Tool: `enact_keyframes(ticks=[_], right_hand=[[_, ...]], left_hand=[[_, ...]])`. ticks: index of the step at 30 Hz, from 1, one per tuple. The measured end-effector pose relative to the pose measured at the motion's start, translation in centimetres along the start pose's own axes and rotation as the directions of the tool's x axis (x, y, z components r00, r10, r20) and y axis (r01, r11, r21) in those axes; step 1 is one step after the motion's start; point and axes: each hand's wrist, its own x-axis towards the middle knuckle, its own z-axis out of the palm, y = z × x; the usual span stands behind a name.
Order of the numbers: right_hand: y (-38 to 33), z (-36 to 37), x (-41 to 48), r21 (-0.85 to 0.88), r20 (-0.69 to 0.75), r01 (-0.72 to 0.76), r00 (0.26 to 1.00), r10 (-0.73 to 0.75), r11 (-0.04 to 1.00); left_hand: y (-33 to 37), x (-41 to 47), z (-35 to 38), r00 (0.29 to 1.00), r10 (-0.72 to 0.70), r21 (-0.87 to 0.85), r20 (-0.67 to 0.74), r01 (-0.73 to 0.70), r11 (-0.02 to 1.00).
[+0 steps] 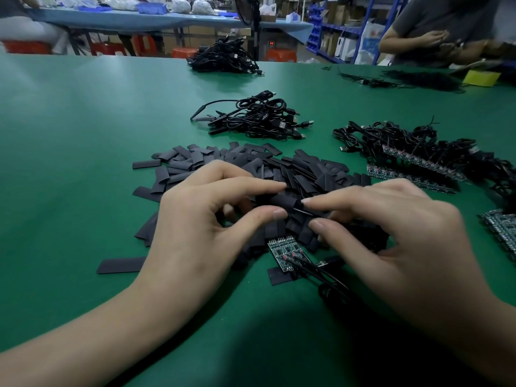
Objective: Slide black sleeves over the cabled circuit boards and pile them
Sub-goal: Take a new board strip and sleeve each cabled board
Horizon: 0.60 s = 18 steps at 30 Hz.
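Nearest me, both forearms come in over the green table mat (83, 135), and the bare mat stretches wide to the left of them. Just below the grip and towards the person, a bare circuit board (287, 255) lies flat, with its cables (326, 275) trailing off under the right hand (396, 233). One loose flat sleeve (121, 265) sits alone to the left of the wrist, touching nothing else.

The left hand (201, 219) pinches a black sleeve (284, 201) between thumb and forefinger, holding it just above the heap, and the other fingers curl underneath. The right hand meets it at the sleeve's right end. Forefinger and thumb there are drawn close around a thin black lead (307, 212) coming out of that end. Whether a board sits inside the sleeve I cannot tell.

Under the grip and beyond it spreads the heap of sleeves (251, 160), with its ragged edge fanning left onto open mat. Right of the grip, a row of unsleeved boards (413, 163) lies with its tangled cables, close against the heap's edge. More boards (502, 230) crowd the right border.

Farther out, straight beyond the heap, lies a pile of coiled cables (259, 118) with clear mat all round it. A second dark pile (226, 58) rests near the table's far edge. At the far right another person (435, 32) stands by a yellow block (481, 77).
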Motion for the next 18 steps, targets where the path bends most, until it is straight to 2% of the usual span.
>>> enact_keyframes(ticks=[4,7,11,18], right_hand=[[-1.2,-0.7,0.0,-0.044,-0.118,0.084,0.989,-0.089,0.995],[-1.4,-0.6,0.0,-0.048,-0.138,0.123,0.982,-0.129,0.991],[-1.4,-0.4,-0.1,-0.043,-0.138,0.125,0.982,-0.130,0.991],[-1.2,-0.3,-0.1,-0.031,-0.131,0.115,0.984,-0.118,0.993]], left_hand=[[0.2,-0.2,0.3,0.998,-0.059,-0.147,0.021,0.061,0.987],[0.2,-0.4,0.4,0.992,-0.113,-0.274,0.055,0.124,0.954],[0.2,-0.3,0.5,0.986,-0.151,-0.330,0.066,0.165,0.929],[0.4,-0.2,0.4,0.988,-0.117,-0.380,0.098,0.146,0.914]])
